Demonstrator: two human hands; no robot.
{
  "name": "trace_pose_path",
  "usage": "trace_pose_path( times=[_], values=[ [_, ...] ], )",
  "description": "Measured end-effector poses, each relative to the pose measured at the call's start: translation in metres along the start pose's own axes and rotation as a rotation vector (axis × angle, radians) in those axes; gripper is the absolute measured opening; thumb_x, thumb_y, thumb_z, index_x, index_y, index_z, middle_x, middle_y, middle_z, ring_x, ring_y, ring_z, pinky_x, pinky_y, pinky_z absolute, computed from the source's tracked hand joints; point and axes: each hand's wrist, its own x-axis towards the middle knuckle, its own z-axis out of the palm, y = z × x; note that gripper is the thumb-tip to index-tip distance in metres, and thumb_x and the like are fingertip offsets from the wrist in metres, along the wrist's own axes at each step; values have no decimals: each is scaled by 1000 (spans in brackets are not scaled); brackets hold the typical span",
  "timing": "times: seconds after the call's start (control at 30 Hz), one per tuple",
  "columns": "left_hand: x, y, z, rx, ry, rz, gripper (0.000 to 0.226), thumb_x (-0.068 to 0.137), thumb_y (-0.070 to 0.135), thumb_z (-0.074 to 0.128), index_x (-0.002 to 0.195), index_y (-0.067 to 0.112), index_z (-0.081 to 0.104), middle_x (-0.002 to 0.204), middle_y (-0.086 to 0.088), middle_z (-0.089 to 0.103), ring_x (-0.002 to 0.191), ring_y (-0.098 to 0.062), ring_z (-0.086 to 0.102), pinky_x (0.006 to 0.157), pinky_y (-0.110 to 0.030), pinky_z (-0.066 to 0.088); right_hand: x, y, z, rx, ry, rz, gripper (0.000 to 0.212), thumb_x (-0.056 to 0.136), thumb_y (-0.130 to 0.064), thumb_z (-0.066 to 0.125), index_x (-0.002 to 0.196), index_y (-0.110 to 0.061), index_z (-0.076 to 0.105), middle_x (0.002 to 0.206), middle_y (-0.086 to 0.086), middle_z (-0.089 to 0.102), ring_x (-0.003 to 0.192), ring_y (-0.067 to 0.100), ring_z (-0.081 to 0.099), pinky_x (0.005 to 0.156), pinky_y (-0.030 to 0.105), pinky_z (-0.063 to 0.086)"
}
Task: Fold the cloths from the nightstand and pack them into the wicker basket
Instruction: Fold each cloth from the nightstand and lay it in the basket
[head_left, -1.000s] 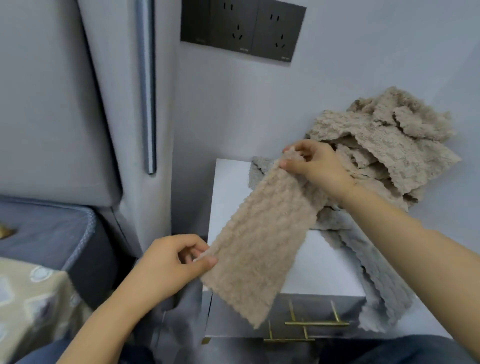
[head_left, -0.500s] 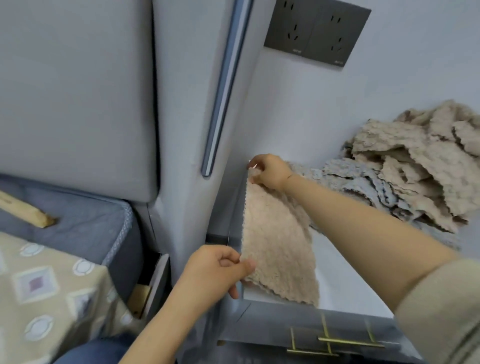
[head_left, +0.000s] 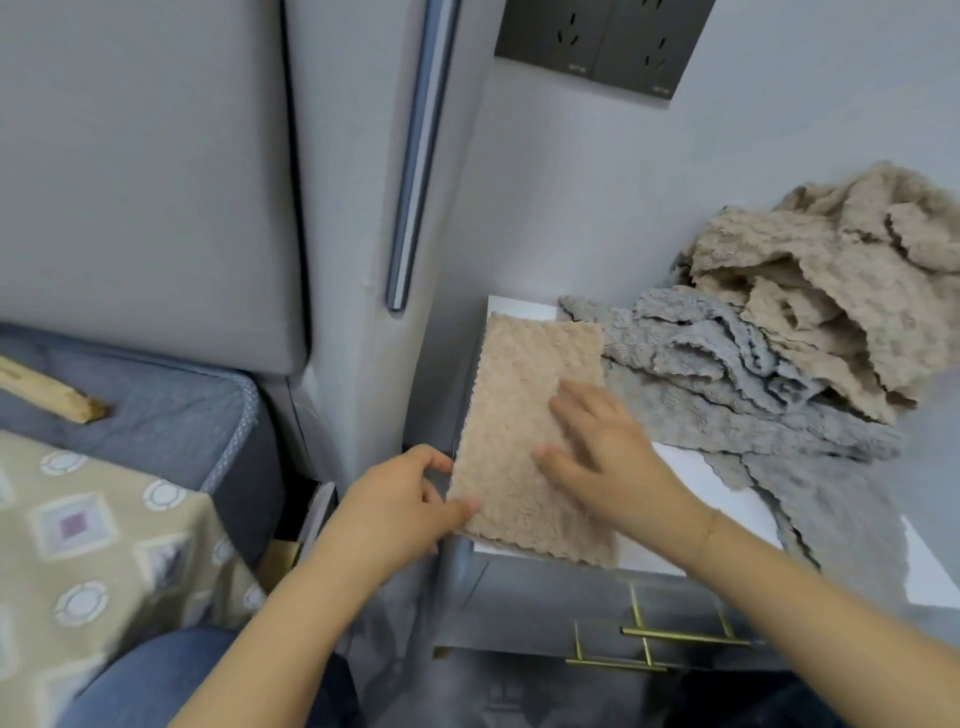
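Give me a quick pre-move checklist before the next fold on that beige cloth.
1. Beige cloth flat on nightstand top: ok.
2. Left hand pinching near-left edge: ok.
3. Right hand flat on cloth, fingers straight: ok.
4. Near edge fully on top: not ok, overhangs front.
5. Clear of grey cloths: not ok, they touch its right side.
6. Wicker basket within reach: cannot tell, out of view.

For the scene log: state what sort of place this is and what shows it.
Most likely a bedroom, beside the bed. A padded headboard stands over a mattress edge, a white-topped nightstand with brass-handled drawers sits alongside, and wall sockets are mounted above it.
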Motion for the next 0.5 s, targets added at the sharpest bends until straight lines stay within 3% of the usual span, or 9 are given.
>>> trace_pose_path(
  times=[0.07,0.13,0.3,0.5],
  values=[
    [-2,3,-4,-41,1,-14,33,82,39,74,108,31,55,68,6,69,51,-5,61,54,-21,44,-12,0,14,-15,-97,12,70,100,-51,36,156,-17,11,163,-6,0,149,10,-2,118,25,-5],
    [-6,7,-1,-97,5,-22,39,83,36,75,115,29,53,65,7,67,48,-3,57,47,-15,39,-15,7,23,-44,-148,-14,69,101,-52,26,156,-20,-1,163,-7,-9,149,7,-10,117,26,-11],
    [-21,11,22,-142,108,12,56,82,30,75,131,29,47,59,7,66,46,2,53,53,-16,43,-17,41,27,-50,-155,-96,59,103,-48,19,156,-29,2,159,-17,-9,146,-1,-13,121,36,-12],
    [-35,22,54,-96,213,118,59,82,33,74,134,36,45,56,12,64,52,3,57,63,-20,47,-8,64,13,-23,-244,-248,60,100,-52,19,155,-34,4,161,-17,-4,144,-7,-14,119,31,-15]
  ],
)
